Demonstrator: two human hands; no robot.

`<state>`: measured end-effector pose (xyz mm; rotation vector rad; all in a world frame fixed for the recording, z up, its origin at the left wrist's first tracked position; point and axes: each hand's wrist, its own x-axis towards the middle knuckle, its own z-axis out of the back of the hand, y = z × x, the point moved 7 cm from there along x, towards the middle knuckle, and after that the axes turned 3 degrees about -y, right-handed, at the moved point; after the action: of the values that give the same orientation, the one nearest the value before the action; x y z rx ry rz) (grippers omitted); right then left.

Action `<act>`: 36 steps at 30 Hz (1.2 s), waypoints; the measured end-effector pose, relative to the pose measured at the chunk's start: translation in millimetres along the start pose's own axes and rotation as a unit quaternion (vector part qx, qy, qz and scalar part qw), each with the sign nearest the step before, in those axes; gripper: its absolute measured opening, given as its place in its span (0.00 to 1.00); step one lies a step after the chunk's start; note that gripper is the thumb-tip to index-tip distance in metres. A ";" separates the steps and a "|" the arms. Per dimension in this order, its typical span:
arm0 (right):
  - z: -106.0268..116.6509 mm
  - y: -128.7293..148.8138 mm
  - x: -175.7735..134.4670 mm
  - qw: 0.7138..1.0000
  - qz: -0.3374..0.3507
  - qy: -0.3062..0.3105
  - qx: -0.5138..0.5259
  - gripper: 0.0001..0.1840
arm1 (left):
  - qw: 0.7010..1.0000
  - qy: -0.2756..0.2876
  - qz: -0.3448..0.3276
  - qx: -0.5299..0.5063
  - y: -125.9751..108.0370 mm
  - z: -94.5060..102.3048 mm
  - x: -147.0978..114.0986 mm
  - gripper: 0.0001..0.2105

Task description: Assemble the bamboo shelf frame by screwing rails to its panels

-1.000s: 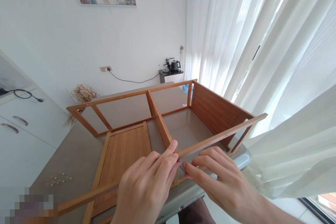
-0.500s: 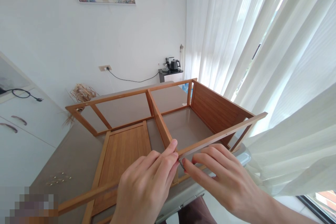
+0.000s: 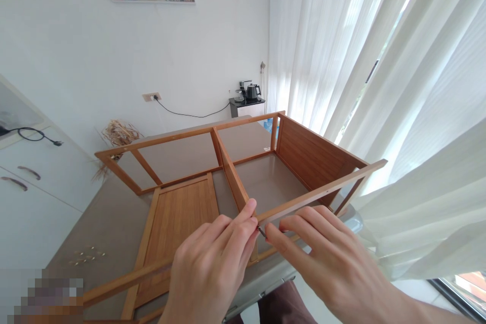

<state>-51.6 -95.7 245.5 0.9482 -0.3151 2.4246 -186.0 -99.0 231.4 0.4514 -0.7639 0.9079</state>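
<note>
A wooden furniture frame lies on its side on the grey table, with a middle board joining its long rails. My left hand wraps round the near rail where the middle board meets it, index finger along the top. Just beside those fingertips, a thin metal hex key meets the outer side of the joint. My right hand pinches its free end between thumb and forefinger, the other fingers curled. The key's far tip is hidden by my left fingers.
A loose wooden panel lies inside the frame's left part. Several small metal fasteners are scattered on the grey table. White curtains hang at the right; a kettle stands at the back. The lower-left corner is pixelated.
My right fingers have shifted slightly with the hex key, whose visible angle has changed a little. My left hand keeps its hold, and the frame stays in place.
</note>
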 end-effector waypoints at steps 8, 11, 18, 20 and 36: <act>-2.9 3.8 -3.3 0.998 0.051 0.018 -0.016 0.20 | 1.000 0.003 0.006 -0.002 2.1 -2.7 -1.7 0.04; -4.3 3.2 -4.5 0.998 0.060 0.026 -0.021 0.20 | 1.000 -0.001 0.005 -0.001 1.2 -1.9 -1.0 0.03; -2.9 0.8 1.4 0.998 0.060 0.015 -0.025 0.21 | 1.000 -0.017 -0.002 0.002 0.1 -1.1 1.1 0.04; -4.6 -0.5 1.0 0.999 0.048 0.014 -0.014 0.22 | 1.000 -0.021 -0.004 0.000 0.4 -1.1 1.0 0.04; -46.7 -13.6 -28.4 0.972 -0.091 -0.102 0.192 0.06 | 0.999 -0.025 -0.031 0.011 3.4 -5.9 -3.9 0.04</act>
<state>-52.9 -76.9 192.4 1.3347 0.1761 2.2617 -187.9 -95.5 224.8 0.5149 -0.7817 0.8506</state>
